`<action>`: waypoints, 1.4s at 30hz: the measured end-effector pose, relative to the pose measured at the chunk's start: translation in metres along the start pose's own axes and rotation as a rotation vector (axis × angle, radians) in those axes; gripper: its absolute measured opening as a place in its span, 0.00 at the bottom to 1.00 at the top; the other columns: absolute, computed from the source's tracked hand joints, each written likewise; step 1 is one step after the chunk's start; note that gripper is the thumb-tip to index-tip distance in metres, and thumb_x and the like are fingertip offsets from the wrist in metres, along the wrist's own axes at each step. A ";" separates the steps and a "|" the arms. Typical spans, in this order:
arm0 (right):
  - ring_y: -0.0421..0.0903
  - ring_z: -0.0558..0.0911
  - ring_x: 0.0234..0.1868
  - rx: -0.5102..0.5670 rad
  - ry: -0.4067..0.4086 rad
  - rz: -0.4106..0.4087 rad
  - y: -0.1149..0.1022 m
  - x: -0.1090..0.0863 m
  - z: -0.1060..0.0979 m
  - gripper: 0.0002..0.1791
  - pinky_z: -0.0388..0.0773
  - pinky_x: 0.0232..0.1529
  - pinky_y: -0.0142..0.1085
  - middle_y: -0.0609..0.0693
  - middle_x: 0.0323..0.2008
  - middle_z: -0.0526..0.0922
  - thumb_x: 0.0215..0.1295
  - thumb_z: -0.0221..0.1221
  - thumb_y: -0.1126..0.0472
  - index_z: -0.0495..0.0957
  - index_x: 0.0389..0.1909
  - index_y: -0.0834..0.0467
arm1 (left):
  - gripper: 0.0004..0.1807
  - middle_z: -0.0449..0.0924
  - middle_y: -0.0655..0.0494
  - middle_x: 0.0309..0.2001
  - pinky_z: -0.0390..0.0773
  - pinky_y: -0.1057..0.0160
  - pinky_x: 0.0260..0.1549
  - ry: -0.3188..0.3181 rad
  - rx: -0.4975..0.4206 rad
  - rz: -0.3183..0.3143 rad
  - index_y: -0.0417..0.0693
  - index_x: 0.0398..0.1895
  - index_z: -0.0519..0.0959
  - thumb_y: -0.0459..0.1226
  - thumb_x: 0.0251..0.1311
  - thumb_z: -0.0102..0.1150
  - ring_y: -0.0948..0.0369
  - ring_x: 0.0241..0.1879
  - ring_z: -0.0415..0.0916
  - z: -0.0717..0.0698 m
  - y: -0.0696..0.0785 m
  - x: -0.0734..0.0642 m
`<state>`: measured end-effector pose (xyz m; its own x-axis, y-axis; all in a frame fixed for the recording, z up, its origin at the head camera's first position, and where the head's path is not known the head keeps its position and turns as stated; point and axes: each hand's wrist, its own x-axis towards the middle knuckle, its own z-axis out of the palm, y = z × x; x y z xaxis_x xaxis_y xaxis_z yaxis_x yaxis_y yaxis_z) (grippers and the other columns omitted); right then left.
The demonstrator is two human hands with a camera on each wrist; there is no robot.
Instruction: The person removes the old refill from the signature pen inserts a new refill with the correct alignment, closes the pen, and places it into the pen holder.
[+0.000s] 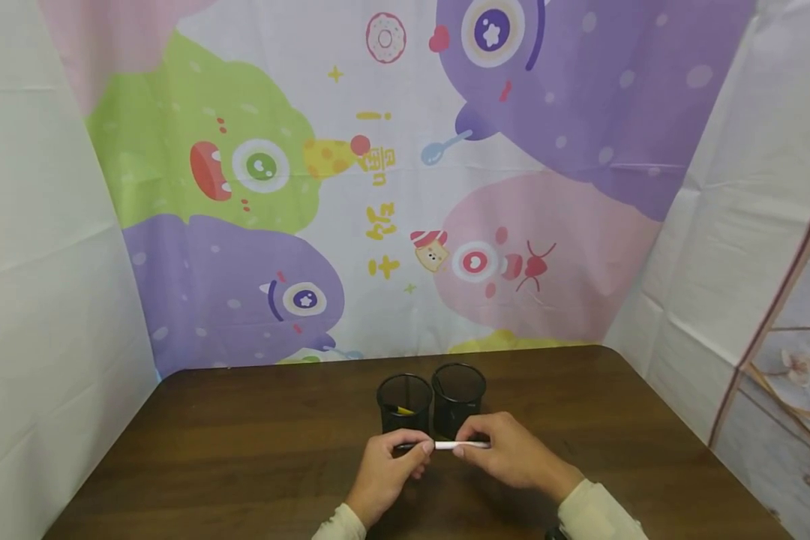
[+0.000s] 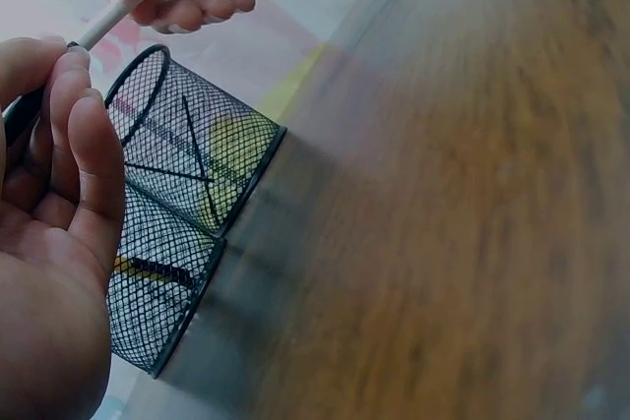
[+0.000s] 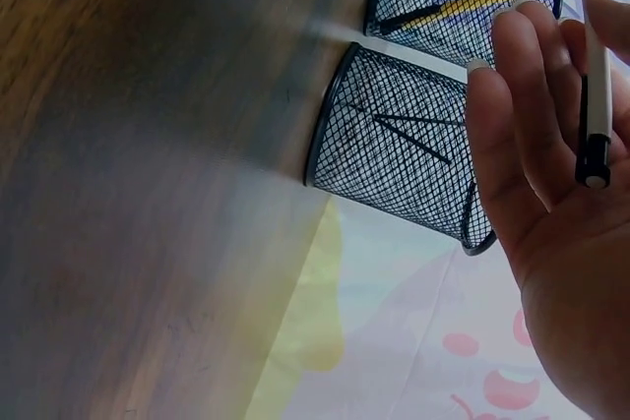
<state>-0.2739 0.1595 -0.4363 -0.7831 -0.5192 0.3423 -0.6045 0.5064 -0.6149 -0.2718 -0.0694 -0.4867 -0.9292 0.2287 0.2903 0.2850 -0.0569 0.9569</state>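
Both hands hold a white pen [image 1: 445, 445] with black ends, level above the table. My left hand [image 1: 388, 472] pinches its black end between thumb and fingers. My right hand [image 1: 513, 450] grips the white barrel; in the right wrist view the pen's black-tipped end [image 3: 594, 159] sticks out past the palm. Just beyond the hands stand two black mesh pen holders side by side. The left holder [image 1: 386, 420] has a yellow and black pen [image 3: 463, 5] inside. In the right holder [image 3: 394, 145], thin dark lines show through the mesh.
The holders stand on a dark brown wooden table [image 1: 256, 450]. Behind it hangs a cloth [image 1: 391, 322] printed with cartoon monsters. Pale cloth walls [image 1: 47, 300] close off both sides. Light sleeves [image 1: 597, 514] cover the forearms.
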 end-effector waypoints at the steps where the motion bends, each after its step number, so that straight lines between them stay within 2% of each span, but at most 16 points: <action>1: 0.36 0.75 0.27 0.005 0.002 -0.003 0.000 0.000 0.000 0.04 0.75 0.29 0.31 0.35 0.27 0.79 0.63 0.68 0.57 0.81 0.32 0.44 | 0.08 0.82 0.52 0.27 0.82 0.66 0.26 0.000 0.000 0.000 0.36 0.38 0.85 0.35 0.63 0.67 0.63 0.24 0.78 0.000 0.000 0.000; 9: 0.35 0.75 0.28 0.002 0.023 -0.036 0.002 -0.001 -0.004 0.04 0.76 0.30 0.31 0.35 0.27 0.80 0.63 0.68 0.57 0.82 0.32 0.46 | 0.09 0.81 0.52 0.27 0.82 0.65 0.26 0.002 0.002 0.005 0.36 0.38 0.85 0.36 0.63 0.68 0.62 0.24 0.79 -0.001 0.000 0.000; 19: 0.35 0.74 0.27 -0.016 -0.004 0.012 0.002 -0.003 -0.009 0.03 0.75 0.29 0.31 0.36 0.28 0.81 0.62 0.69 0.57 0.83 0.33 0.46 | 0.10 0.82 0.53 0.27 0.83 0.64 0.27 0.017 0.019 -0.005 0.37 0.38 0.85 0.38 0.62 0.69 0.62 0.25 0.79 -0.003 0.000 0.000; 26: 0.34 0.76 0.28 -0.030 0.015 -0.005 0.005 -0.005 -0.011 0.03 0.76 0.31 0.32 0.34 0.28 0.81 0.62 0.68 0.57 0.84 0.32 0.45 | 0.13 0.82 0.52 0.27 0.83 0.65 0.26 0.029 -0.009 0.002 0.33 0.40 0.85 0.36 0.61 0.69 0.62 0.24 0.79 -0.004 0.001 0.000; 33: 0.35 0.78 0.31 -0.023 0.053 -0.052 0.009 -0.008 -0.011 0.03 0.78 0.33 0.34 0.34 0.28 0.81 0.62 0.69 0.58 0.85 0.33 0.46 | 0.09 0.82 0.50 0.27 0.82 0.65 0.26 0.035 -0.037 0.000 0.34 0.39 0.85 0.34 0.61 0.68 0.62 0.24 0.78 -0.004 0.002 -0.002; 38: 0.35 0.78 0.31 -0.011 0.059 -0.043 0.012 -0.011 -0.011 0.03 0.78 0.33 0.33 0.34 0.29 0.82 0.62 0.69 0.58 0.85 0.33 0.45 | 0.09 0.82 0.51 0.27 0.82 0.65 0.27 0.044 -0.027 -0.019 0.35 0.38 0.85 0.34 0.61 0.68 0.62 0.24 0.79 -0.004 0.001 -0.002; 42: 0.35 0.78 0.31 -0.006 0.055 -0.030 0.014 -0.012 -0.012 0.04 0.77 0.33 0.32 0.35 0.29 0.82 0.62 0.69 0.58 0.84 0.34 0.45 | 0.08 0.82 0.50 0.26 0.82 0.64 0.26 0.063 -0.027 -0.010 0.34 0.37 0.85 0.33 0.61 0.68 0.62 0.23 0.79 -0.004 0.001 -0.001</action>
<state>-0.2752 0.1809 -0.4407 -0.7713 -0.4959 0.3989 -0.6286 0.4956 -0.5993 -0.2714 -0.0735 -0.4862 -0.9452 0.1680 0.2801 0.2698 -0.0814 0.9595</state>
